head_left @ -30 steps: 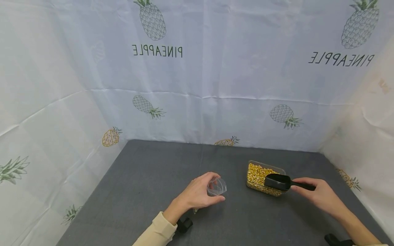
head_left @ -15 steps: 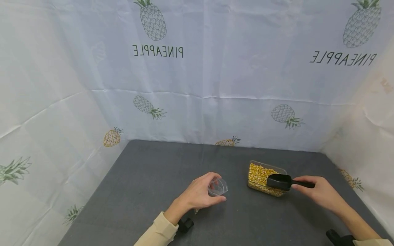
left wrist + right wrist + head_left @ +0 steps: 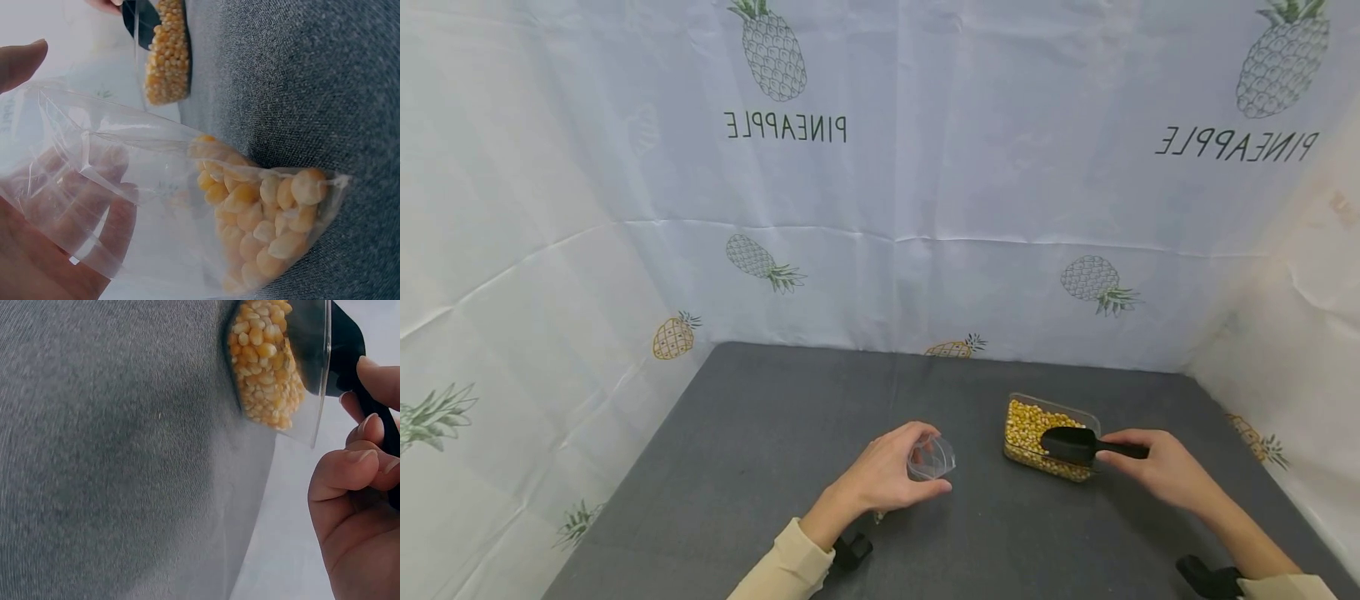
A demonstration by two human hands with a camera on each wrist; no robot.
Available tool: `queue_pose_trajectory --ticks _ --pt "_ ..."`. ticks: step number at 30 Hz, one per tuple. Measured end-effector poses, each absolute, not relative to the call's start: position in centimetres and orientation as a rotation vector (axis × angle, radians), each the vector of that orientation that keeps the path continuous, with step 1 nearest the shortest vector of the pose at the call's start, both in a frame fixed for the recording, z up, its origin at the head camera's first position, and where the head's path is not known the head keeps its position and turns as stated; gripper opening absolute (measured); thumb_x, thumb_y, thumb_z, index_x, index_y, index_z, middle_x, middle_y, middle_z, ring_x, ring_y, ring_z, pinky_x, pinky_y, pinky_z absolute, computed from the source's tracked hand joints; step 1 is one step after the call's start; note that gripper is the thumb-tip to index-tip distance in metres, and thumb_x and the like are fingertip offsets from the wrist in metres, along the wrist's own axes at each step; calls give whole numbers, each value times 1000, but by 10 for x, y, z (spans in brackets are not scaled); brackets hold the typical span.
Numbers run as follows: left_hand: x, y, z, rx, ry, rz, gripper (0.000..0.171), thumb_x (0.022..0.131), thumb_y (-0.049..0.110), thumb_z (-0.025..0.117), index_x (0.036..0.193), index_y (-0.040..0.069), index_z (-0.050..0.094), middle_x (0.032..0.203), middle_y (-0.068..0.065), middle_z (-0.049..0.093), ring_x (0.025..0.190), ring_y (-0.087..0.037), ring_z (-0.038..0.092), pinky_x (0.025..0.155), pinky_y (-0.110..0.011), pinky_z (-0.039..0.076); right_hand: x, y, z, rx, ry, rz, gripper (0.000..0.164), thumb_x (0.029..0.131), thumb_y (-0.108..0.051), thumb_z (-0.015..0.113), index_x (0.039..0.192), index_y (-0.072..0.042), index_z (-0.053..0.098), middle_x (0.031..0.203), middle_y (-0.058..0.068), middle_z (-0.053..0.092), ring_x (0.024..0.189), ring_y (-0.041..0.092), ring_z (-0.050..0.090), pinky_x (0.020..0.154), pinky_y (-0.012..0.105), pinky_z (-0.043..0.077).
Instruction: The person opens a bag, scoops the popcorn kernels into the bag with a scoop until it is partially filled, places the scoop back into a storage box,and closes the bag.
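A pale fabric (image 3: 895, 175) printed with pineapples and mirrored lettering is being seen behind and at both sides of a dark grey counter (image 3: 820, 400). Over the counter, two hands are being used at once, a cream sleeve (image 3: 786, 560) being worn on the left arm. The left hand (image 3: 883, 471) is being kept in a wide curve, thumb well apart from the fingers, and a clear bag is being held by it with the mouth spread. The right hand (image 3: 1161, 467) is being closed with thumb and fingertips pinching a handle. A clear container (image 3: 309, 422) is being supported by the counter, just in front of the right hand and well apart from the bag. The clear bag (image 3: 156, 206) is being tapered to a point, its tip being brought close to the counter; whether it is touching cannot be told. The black scoop (image 3: 1070, 445) is being gripped by its handle, its bowl being lowered inside the container, against the yellow kernels (image 3: 1030, 425). More kernels (image 3: 250, 219) are being gathered in the bag's narrow bottom.
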State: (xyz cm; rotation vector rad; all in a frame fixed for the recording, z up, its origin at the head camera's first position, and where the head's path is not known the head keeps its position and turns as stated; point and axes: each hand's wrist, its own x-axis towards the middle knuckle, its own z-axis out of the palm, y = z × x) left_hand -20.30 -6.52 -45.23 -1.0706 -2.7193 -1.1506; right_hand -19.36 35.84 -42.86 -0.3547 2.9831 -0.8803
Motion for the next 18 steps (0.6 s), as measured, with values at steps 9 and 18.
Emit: queue_pose_trajectory --ticks 9,18 --pt "-202 -66 -451 -1066 -2722 -1152 65 89 51 74 138 12 57 118 0 64 100 -8 61 80 -26 53 -199 348 -434 -376 2989 -894 41 96 -32 72 120 1 72 120 26 67 110 51 61 82 62 51" --pt "-201 -66 -449 -1049 -2727 -1158 63 89 50 75 138 15 56 117 1 64 99 -8 61 79 -25 53 -204 335 -440 -397 2989 -913 39 96 -30 72 119 2 73 119 27 67 113 52 59 83 62 51"
